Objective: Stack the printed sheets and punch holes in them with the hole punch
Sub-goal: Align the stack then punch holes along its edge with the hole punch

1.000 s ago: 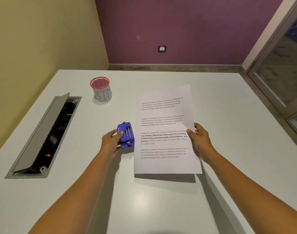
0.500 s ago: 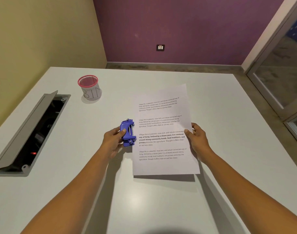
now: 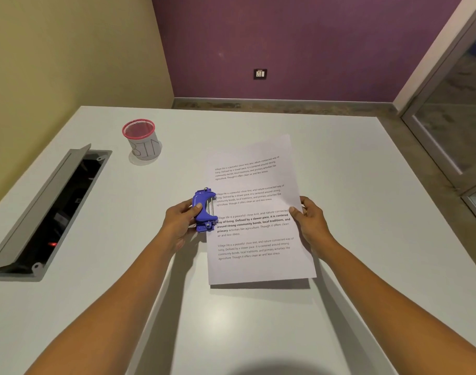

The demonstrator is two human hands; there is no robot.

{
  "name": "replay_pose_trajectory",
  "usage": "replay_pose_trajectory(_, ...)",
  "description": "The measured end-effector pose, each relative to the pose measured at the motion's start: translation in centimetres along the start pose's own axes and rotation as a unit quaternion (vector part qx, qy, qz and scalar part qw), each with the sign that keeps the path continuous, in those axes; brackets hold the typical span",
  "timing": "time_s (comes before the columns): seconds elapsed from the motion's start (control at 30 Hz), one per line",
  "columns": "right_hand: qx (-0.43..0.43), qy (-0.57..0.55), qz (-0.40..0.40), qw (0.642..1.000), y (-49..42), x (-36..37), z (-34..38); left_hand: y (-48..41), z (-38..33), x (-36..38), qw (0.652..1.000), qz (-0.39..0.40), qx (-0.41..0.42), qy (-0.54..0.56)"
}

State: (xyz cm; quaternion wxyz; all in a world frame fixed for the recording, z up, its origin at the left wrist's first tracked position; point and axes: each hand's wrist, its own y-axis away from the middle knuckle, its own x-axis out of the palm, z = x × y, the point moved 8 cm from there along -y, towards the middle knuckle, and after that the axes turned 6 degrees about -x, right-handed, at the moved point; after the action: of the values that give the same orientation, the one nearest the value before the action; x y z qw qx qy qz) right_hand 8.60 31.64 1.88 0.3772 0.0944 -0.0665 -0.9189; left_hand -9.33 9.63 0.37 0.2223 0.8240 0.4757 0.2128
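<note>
Your left hand [image 3: 180, 223] is clamped on the blue plastic hole punch [image 3: 204, 211] at the left edge of the white printed sheets [image 3: 258, 212]. Your right hand [image 3: 309, 221] pinches their right edge, above the white tabletop [image 3: 366, 185].

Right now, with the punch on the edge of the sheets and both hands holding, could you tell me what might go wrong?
1. The printed sheets are held up off the white table by the right hand alone at one edge, so they may sag or fan out and the holes may not line up.
2. The blue hole punch, gripped in the left hand, sits close to the printed lines, so it could bite into text.
</note>
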Motion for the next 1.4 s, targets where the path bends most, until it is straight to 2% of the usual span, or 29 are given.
replay_pose_trajectory(0.63,0.022,-0.041,0.002,0.999,0.0,0.6,-1.6,-0.4,-0.1,-0.8,0.999,-0.009,-0.004,-0.042)
replay_pose_trajectory(0.97,0.057,-0.006,-0.004,0.998,-1.3,1.8,-4.4,-3.0,1.4,-1.4,0.989,-0.102,-0.027,-0.107)
replay_pose_trajectory(1.13,0.067,0.010,-0.002,0.998,-2.1,2.2,-5.6,-3.3,1.1,-1.2,0.964,-0.178,-0.004,-0.196)
replay_pose_trajectory(1.4,0.078,0.022,-0.001,0.997,-2.8,2.2,-7.0,-3.1,0.7,0.2,0.941,-0.196,0.019,-0.275)
